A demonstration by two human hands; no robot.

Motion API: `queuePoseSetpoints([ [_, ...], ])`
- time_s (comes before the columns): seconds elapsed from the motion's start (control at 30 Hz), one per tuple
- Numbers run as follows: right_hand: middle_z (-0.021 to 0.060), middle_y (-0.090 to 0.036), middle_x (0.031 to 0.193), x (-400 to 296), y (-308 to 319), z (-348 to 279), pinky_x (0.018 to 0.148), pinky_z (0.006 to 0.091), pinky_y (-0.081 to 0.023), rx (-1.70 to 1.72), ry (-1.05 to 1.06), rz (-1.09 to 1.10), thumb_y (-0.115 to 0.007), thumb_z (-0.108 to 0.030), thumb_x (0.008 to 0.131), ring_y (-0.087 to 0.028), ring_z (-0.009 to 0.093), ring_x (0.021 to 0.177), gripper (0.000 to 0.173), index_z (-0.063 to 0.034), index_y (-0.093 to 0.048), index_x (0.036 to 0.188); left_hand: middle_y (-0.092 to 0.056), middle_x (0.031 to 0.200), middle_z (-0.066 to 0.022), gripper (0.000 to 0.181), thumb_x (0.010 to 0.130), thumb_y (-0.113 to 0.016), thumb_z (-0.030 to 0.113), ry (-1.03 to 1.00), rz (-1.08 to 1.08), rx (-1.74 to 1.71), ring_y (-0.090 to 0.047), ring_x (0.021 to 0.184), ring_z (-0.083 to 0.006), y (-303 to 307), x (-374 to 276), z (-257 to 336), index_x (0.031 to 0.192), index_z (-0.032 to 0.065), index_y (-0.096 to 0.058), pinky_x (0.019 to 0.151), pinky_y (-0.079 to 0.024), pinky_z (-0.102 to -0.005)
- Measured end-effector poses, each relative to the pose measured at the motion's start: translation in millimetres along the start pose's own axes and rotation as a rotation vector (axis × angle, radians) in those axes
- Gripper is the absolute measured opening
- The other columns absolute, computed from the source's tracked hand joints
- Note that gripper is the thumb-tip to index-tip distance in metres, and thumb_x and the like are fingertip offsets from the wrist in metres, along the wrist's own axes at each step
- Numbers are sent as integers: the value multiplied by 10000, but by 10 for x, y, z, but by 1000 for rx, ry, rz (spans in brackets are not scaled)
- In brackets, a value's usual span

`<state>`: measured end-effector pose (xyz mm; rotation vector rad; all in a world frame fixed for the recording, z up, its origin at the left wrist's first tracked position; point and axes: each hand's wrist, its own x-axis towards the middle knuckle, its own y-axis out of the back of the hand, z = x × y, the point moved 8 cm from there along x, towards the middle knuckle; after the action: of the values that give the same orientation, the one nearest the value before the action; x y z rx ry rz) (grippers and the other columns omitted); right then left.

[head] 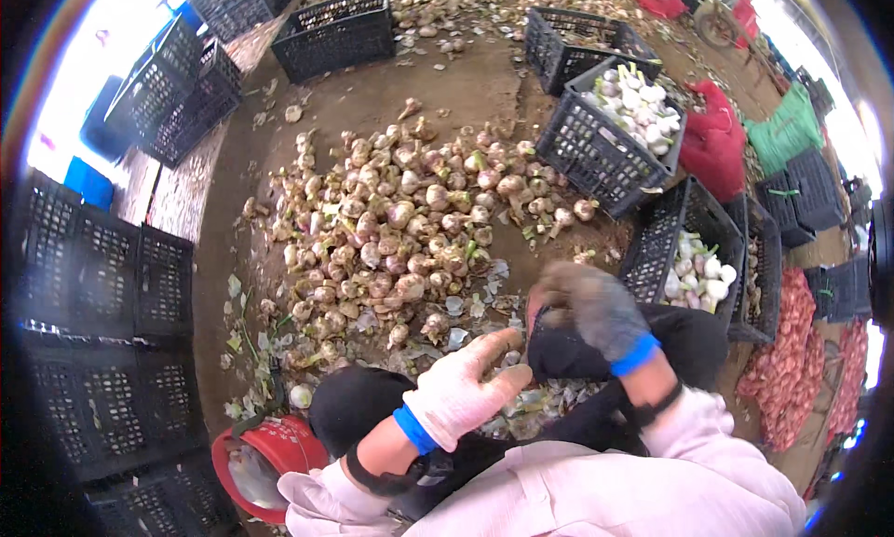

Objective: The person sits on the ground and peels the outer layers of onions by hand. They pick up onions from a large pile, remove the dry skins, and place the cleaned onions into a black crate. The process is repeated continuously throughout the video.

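Observation:
My left hand [469, 385], in a whitish work glove with a blue cuff, is over my lap, thumb and fingers apart. A small pale piece [512, 357], perhaps garlic, shows in the gap between them, seemingly beyond the hand. Blurred by motion, my right hand [594, 306] wears a dirt-darkened glove with a blue cuff and is above my right knee; its fingertips are too smeared to show whether they hold anything. In front of me lies a heap of unpeeled garlic bulbs [398, 215] with dry skins and cut stems. Papery garlic skins [552, 401] litter the ground between my legs.
Cleaned white garlic fills a tilted black crate [594, 146] at right; another black crate [649, 236] with white bulbs is beside my right knee. A red bucket [300, 439] lies tipped at my left. Stacked black crates [105, 271] line the left; red mesh sacks [786, 362] stand right.

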<state>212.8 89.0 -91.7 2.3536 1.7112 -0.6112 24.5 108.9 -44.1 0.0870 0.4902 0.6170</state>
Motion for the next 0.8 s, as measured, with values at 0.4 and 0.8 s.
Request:
queuePoseSetpoints([
  [0.4,168,-531,1222,2000,-1686,1402,911,484,-400,-1916,342,-91,-493,-234,809,-465,373,1160,395,-102,-567,1174,-579,1111,-180,509,784,-655,303,106,139,-126,-602,967,-285,727,-368,-386,1184,19,-516,816,-481,-326],
  [0.8,42,-645,869,-138,-1610,-230,696,266,-481,-148,-81,-648,-702,-243,776,-583,110,804,312,-49,-616,1004,-412,1235,-248,920,534,-845,308,-250,581,519,-528,1030,-415,787,-613,-57,1276,47,-369,796,-490,-420],
])
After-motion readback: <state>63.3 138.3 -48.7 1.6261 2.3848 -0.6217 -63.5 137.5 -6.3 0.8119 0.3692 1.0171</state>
